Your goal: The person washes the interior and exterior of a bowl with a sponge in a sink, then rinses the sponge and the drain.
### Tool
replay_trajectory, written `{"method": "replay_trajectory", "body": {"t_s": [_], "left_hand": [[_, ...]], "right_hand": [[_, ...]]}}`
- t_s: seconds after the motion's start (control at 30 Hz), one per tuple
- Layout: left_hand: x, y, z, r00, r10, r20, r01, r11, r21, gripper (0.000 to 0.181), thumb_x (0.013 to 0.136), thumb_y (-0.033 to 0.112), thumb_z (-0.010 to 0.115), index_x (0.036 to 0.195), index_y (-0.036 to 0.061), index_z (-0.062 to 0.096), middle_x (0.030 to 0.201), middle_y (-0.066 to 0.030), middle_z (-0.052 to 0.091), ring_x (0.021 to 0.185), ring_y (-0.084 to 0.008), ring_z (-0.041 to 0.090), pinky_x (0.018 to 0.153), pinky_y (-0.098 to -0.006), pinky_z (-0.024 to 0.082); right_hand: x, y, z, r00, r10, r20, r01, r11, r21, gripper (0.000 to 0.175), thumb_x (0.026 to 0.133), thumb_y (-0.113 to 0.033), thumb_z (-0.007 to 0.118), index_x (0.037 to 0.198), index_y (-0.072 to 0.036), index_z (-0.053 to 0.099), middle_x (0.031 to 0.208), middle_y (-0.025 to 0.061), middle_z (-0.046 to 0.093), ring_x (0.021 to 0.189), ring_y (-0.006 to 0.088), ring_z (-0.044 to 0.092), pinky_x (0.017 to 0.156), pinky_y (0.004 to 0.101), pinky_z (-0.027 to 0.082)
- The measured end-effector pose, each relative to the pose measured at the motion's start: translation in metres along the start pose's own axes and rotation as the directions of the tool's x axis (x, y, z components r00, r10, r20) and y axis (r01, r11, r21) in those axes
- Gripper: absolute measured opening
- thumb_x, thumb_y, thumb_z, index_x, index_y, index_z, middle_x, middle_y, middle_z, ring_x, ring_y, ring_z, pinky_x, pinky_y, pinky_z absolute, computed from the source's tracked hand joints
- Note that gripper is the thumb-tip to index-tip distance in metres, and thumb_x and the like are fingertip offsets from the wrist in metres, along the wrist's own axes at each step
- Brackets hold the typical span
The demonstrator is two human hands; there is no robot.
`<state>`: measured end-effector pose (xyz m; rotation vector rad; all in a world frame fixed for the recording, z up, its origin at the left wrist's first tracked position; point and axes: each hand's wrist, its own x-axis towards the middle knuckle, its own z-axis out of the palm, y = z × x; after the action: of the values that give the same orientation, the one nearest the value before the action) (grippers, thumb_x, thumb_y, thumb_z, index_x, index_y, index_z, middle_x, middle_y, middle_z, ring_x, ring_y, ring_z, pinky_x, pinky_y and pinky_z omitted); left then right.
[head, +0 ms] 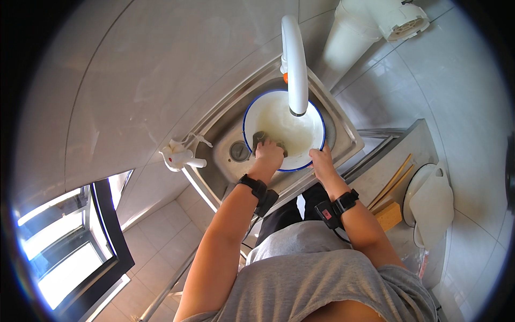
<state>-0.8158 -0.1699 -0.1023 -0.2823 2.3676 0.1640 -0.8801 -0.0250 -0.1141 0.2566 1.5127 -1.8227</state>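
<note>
A white enamel basin with a blue rim [277, 94] stands in the stainless steel sink [217, 161], with cloudy liquid inside. My left hand [269, 155] reaches into the basin at its lower left, its fingers closed on a dark cloth or scrubbing pad [259, 137], partly hidden by the hand. At the lower right my right hand [320, 159] grips the basin's rim. Over the basin arches a white faucet [297, 64]; whether water is running cannot be told.
A white sprayer-like fitting [177, 157] hangs at the sink's left corner. Right of the sink, a counter holds chopsticks [390, 181], a yellow sponge [389, 216] and a white cutting board [434, 205]. White pipes [354, 36] stand behind; a window [72, 241] is at the left.
</note>
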Motion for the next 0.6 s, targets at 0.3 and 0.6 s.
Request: {"method": "replay_trajectory", "body": {"t_s": [0.3,0.6], "left_hand": [[0.001,0.001,-0.008,0.966,0.119,-0.230,-0.248,0.685,-0.685,0.036,0.074,0.004,0.043,0.107,0.0077,0.055,0.096,-0.0131,0.060,0.088,-0.0278,0.056,0.077,-0.0324,0.042],[-0.013,-0.037,-0.027,0.971,-0.215,-0.107,-0.100,0.043,-0.994,0.032,0.079,0.022,0.059,0.104,0.0030,0.056,0.092,-0.0056,0.058,0.080,-0.0099,0.053,0.067,-0.0241,0.042]], "right_hand": [[0.009,-0.027,-0.005,0.983,0.181,-0.042,-0.185,0.975,-0.122,0.038,0.064,-0.005,0.045,0.101,-0.001,0.049,0.082,0.0081,0.054,0.064,0.0180,0.054,0.045,0.0293,0.047],[0.030,-0.034,-0.020,0.949,0.315,0.024,-0.307,0.938,-0.161,0.045,0.063,-0.005,0.045,0.107,-0.002,0.044,0.089,0.0143,0.053,0.071,0.0288,0.057,0.051,0.0423,0.051]]}}
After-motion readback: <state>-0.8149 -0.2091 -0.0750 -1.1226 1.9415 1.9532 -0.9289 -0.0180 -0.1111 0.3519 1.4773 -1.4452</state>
